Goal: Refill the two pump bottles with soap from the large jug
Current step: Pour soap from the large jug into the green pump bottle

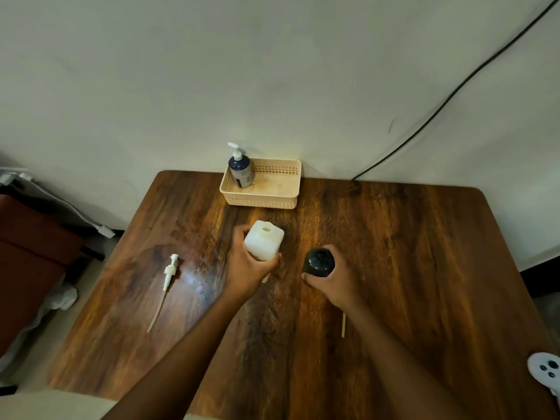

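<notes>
Jug upright on the wooden table, cap off and mouth open, gripped round its near side by the left hand, fingers curled about the body. Dark pump bottle just right of the jug, apart from it, held upright in the right hand, fingers wrapped around its side; opening seems to face up, though whether quite clear of its pump cannot be told. Loose white pump with its long tube lying flat well left of the jug. Second pump bottle, pump fitted, standing in the left corner of the beige basket beyond the jug, against the wall.

Step in hand, by the look of it: pouring into the dark bottle. Best done by keeping that bottle planted and steady, lifting the jug high enough to bring its mouth right over the narrow neck, then tipping slowly for a thin stream. Likely trouble: a glug from the wide mouth overshooting onto the table
</notes>
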The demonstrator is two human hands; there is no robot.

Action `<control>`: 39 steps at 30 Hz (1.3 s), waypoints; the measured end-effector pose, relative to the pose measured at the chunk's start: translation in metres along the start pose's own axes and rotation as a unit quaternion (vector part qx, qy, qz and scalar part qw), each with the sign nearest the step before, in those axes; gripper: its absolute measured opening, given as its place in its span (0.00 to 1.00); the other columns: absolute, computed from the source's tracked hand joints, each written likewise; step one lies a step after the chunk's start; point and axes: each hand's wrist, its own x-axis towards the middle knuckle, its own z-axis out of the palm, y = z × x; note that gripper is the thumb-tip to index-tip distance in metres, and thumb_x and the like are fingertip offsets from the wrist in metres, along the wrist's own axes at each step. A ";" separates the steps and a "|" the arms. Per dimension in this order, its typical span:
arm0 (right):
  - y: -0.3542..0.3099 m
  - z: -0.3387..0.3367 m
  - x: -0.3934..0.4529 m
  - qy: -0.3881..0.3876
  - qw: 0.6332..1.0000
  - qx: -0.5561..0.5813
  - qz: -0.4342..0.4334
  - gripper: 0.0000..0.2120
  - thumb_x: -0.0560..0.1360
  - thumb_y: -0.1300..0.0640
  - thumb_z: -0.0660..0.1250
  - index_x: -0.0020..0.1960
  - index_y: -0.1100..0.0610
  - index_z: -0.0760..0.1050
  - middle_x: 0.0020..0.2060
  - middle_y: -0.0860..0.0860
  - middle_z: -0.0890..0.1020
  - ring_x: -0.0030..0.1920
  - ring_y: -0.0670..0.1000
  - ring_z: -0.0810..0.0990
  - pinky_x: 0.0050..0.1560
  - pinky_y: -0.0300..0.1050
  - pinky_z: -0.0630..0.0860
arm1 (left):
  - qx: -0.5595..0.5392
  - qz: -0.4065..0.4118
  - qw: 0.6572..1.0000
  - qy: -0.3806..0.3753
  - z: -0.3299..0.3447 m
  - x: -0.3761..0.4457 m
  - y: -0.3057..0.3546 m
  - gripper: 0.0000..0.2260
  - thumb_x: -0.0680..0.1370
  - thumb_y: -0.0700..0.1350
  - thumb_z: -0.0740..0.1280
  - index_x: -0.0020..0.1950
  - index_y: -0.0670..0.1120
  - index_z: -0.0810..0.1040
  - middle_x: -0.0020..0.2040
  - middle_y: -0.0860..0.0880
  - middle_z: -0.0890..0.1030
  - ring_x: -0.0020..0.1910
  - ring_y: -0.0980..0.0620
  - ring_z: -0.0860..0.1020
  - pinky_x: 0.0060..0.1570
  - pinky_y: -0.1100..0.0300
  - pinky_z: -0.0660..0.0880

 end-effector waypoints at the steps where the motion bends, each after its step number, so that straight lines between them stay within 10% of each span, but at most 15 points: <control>1: -0.013 -0.006 0.004 0.003 1.000 0.007 -0.002 0.34 0.62 0.47 0.82 0.64 0.44 0.71 0.59 0.43 0.77 0.61 0.47 0.76 0.60 0.46 0.75 | 0.011 0.012 1.000 0.004 -0.007 0.005 0.008 0.34 0.68 0.45 0.84 0.67 0.55 0.68 0.59 0.60 0.76 0.57 0.66 0.78 0.44 0.72 0.78; 11: -0.156 -0.065 0.024 0.036 0.994 0.039 -0.097 0.37 0.52 0.34 0.78 0.56 0.20 0.62 0.52 0.25 0.72 0.52 0.31 0.72 0.46 0.29 0.68 | 0.101 0.159 0.981 -0.033 -0.101 0.056 0.142 0.31 0.66 0.59 0.81 0.62 0.57 0.68 0.52 0.61 0.77 0.51 0.66 0.80 0.36 0.73 0.76; 18: -0.235 -0.087 0.031 0.045 0.983 0.002 -0.180 0.33 0.55 0.38 0.78 0.58 0.39 0.71 0.52 0.37 0.79 0.52 0.42 0.79 0.48 0.34 0.77 | 0.202 0.236 0.946 -0.092 -0.152 0.085 0.228 0.31 0.66 0.55 0.81 0.60 0.56 0.66 0.51 0.58 0.75 0.48 0.56 0.79 0.35 0.70 0.75; 39: -0.301 -0.105 0.030 0.040 0.974 -0.010 -0.224 0.34 0.59 0.41 0.80 0.62 0.42 0.71 0.53 0.40 0.80 0.52 0.43 0.79 0.46 0.34 0.75 | 0.414 0.323 0.846 -0.093 -0.171 0.095 0.301 0.34 0.65 0.52 0.81 0.62 0.50 0.64 0.47 0.49 0.79 0.41 0.47 0.78 0.36 0.53 0.77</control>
